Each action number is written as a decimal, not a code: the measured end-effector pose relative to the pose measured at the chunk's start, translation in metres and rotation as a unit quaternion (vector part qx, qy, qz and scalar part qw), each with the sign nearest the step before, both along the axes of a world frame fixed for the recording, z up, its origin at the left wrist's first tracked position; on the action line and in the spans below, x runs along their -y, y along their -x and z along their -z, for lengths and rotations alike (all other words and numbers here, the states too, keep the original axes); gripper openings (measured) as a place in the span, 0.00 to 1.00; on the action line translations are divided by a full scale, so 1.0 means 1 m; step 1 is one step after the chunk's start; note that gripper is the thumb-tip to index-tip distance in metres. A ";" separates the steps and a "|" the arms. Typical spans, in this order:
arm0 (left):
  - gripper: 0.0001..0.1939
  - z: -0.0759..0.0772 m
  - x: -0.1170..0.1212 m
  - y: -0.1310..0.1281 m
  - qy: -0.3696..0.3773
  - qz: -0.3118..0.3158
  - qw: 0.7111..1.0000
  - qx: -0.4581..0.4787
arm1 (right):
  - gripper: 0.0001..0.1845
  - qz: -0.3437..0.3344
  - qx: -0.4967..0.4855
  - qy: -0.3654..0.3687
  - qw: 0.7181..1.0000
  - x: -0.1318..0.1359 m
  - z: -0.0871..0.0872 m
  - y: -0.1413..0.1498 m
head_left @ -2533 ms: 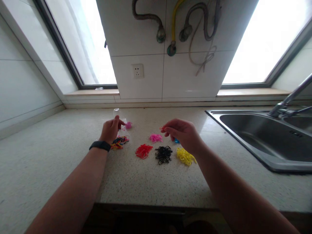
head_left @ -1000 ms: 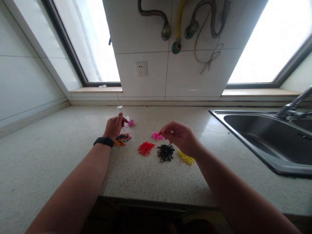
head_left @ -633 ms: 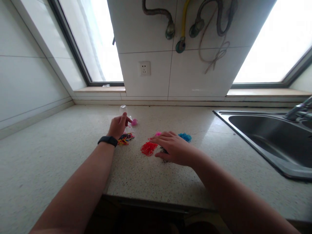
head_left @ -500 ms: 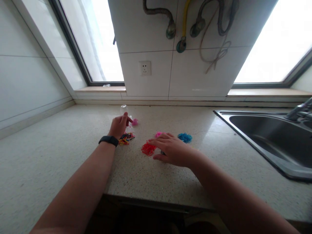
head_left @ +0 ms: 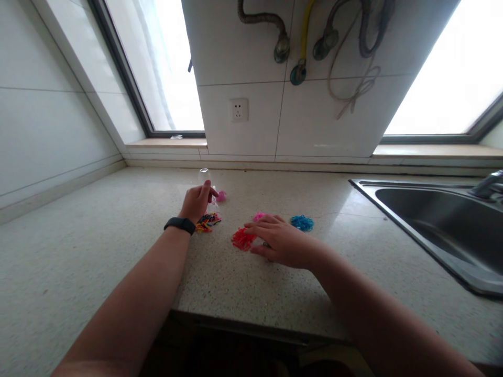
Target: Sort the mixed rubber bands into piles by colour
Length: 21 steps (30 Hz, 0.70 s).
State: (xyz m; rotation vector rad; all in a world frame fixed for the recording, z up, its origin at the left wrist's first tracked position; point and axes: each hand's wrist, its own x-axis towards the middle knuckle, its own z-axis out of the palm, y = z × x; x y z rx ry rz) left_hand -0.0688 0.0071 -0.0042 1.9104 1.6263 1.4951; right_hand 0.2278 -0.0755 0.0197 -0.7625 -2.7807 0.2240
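Note:
My left hand (head_left: 197,201), with a dark wristband, is curled around a clear plastic container (head_left: 204,173) partly hidden behind it. A pink piece (head_left: 221,196) shows just beyond its fingertips. By the wrist lies a mixed-colour heap of small rubber bands (head_left: 208,222). My right hand (head_left: 281,240) hovers low with thumb and fingers apart, its fingertips at the pile of red rubber bands (head_left: 242,239). Under that hand only a bit of the black pile shows, and the yellow pile is hidden. Pink rubber bands (head_left: 259,215) peek out behind its fingers, and blue rubber bands (head_left: 302,223) lie behind it.
A speckled stone counter (head_left: 236,285) spreads under everything, its front edge near my forearms. A steel sink (head_left: 424,220) with a faucet (head_left: 487,186) is set in at the right. The tiled wall behind carries a socket (head_left: 239,110) and hoses (head_left: 302,47).
My right hand has moved from above the pink pile down and left to the red pile, its pinch on a red band opened. My left hand stays at the container. The view has shifted slightly.

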 end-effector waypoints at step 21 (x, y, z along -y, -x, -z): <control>0.33 -0.003 0.003 0.005 0.024 0.010 0.998 -0.057 | 0.18 0.159 -0.165 -0.050 0.972 -0.052 -0.001 -0.063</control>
